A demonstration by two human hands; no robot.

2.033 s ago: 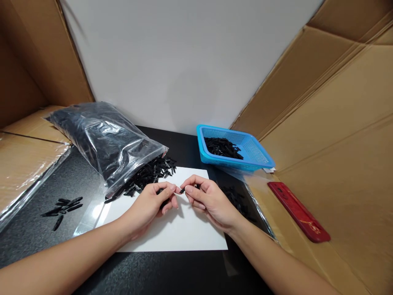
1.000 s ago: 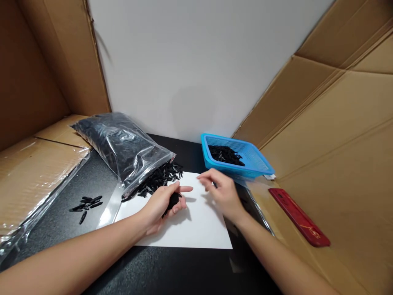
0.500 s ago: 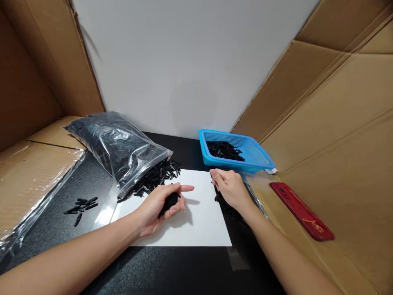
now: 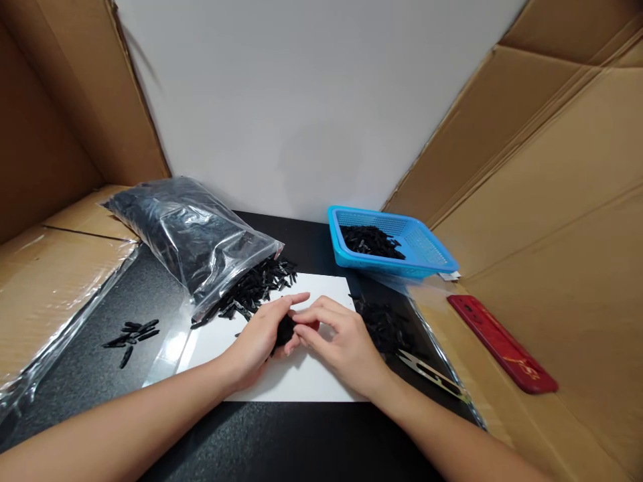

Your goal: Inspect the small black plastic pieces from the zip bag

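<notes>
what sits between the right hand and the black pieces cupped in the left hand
Nothing visible does. The right hand has its fingertips right at the black pieces cupped in the left hand, both over the white sheet. The bag and blue basket lie off to the sides.

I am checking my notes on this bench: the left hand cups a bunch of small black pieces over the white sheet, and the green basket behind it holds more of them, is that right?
Not quite: the basket is blue, not green, as the head view shows. The left hand does cup small black pieces over the white sheet, and the basket holds more.
</notes>
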